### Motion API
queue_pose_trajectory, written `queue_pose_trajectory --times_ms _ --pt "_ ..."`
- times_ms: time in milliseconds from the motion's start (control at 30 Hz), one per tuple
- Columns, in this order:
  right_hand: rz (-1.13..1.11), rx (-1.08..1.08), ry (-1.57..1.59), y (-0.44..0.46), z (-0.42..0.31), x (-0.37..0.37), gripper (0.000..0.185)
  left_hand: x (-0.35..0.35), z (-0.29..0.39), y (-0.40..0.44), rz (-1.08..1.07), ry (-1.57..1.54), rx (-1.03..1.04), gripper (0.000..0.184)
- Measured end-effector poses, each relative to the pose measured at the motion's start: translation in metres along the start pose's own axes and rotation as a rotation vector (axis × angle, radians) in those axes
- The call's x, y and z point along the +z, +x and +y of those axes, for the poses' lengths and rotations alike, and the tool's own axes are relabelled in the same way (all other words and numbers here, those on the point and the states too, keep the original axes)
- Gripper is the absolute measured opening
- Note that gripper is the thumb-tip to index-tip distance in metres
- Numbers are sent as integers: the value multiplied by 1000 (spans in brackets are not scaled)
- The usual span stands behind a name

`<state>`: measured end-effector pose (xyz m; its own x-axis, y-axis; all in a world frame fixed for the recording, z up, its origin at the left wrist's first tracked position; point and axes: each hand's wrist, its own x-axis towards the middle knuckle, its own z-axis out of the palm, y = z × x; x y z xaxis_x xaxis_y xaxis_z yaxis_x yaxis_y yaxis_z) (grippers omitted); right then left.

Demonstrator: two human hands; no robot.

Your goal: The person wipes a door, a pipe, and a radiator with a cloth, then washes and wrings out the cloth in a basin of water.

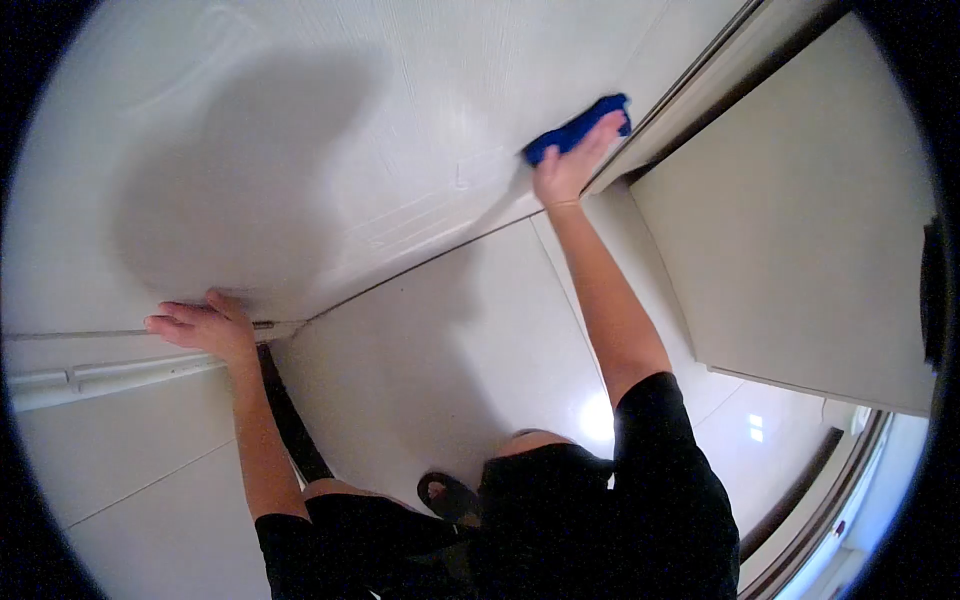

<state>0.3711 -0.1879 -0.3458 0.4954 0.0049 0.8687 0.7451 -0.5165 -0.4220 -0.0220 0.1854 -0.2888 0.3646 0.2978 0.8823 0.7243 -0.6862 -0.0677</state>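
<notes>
A blue cloth lies flat against the white door-like panel, near its right edge. My right hand presses on the cloth from below, fingers stretched along it and thumb apart. At the left, my left hand rests on the panel's edge with its fingers spread, and nothing shows in it. A large shadow falls on the panel between the two hands. Faint raised lines run across the panel's lower part.
Pale floor tiles lie below the panel. A white cabinet-like block stands at the right, beside a frame edge. My foot in a dark slipper is at the bottom. A dark strip runs below my left hand.
</notes>
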Motion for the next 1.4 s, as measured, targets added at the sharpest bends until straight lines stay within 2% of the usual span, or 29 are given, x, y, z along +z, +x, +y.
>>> queue_pose_trajectory --times_ms 100,300,367,467,500,600,700,800,900,1000,1067,1100,1200,1300,1400 --pt "94 554 9 6 14 -13 73 -2 4 2 17 -25 22 87" --pt "532 1010 746 -47 81 22 58 -3 10 15 55 -78 55 87" --pt "459 1254 899 -58 89 16 67 -15 25 21 23 -74 30 86" --pt "327 1360 1016 -93 99 18 71 -12 29 21 39 -70 63 86" --pt "401 1469 931 -89 71 20 70 -9 24 21 56 -68 86 86" --pt "225 1435 1112 -103 35 19 73 -6 34 28 86 -46 41 87" --pt "248 1473 1131 -152 -6 50 73 -1 19 27 128 -7 117 86" --pt "220 1715 1083 -183 -52 62 74 -9 29 27 137 -37 100 84" --pt "99 1755 968 -230 -81 79 78 -25 41 30 126 -129 118 81" --pt "-6 1856 1051 -242 -114 83 78 -28 26 24 103 -239 165 80" --pt "-132 1923 1174 -225 -138 65 78 -39 18 10 122 -210 70 78" --pt "-184 1951 1226 -219 -125 58 79 -32 29 -7 130 -210 22 76" --pt "-196 1970 1268 -230 -120 62 81 -25 7 -48 70 -164 -120 73" --pt "-380 2028 1086 -224 -140 56 81 -15 -5 -92 -17 -586 -449 70" --pt "-490 2093 944 -205 -147 51 80 -8 24 -109 -229 -510 -454 65"
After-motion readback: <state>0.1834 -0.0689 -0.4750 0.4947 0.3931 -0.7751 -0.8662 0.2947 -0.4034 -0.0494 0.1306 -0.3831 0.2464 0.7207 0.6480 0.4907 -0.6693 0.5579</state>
